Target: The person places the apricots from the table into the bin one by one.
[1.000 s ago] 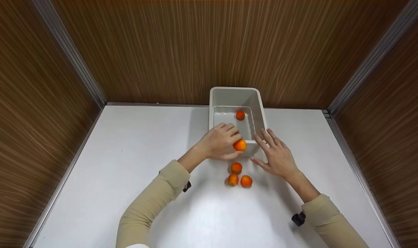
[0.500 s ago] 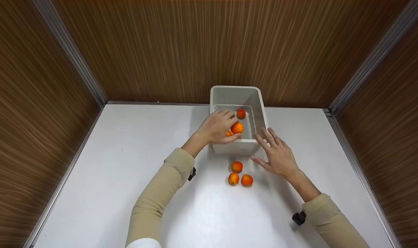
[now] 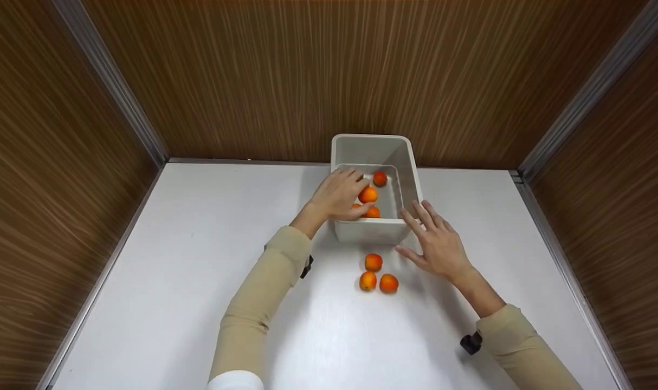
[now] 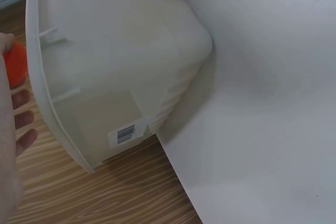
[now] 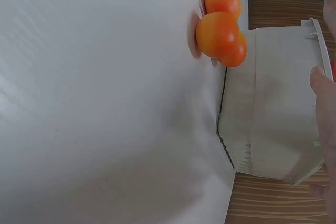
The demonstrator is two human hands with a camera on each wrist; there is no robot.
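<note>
Over the white bin (image 3: pixel 373 230) your left hand (image 3: pixel 339 196) reached down past the rim, fingers curled around an orange fruit (image 3: pixel 367 194) and holding it just above the bin floor. Two more fruits lay inside: one near the far wall (image 3: pixel 380 179) and one close to the near wall (image 3: pixel 372 212), partly hidden by your thumb; a further scrap of orange beside it could not be made out. Your right hand (image 3: pixel 440 246) rested flat on the bench (image 3: pixel 172 271) with fingers spread, fingertips against the bin's near right corner, gripping nothing. Just in front of the bin, between your two forearms, three fruits (image 3: pixel 378 273) sat in a tight cluster on the bench, touching or nearly so; the right wrist view showed the cluster (image 5: pixel 220 27) close to the bin wall (image 5: pixel 278 103). By that count, about half looked done: two fruits in the bin, one in hand and not yet released, three left on the bench.
</note>
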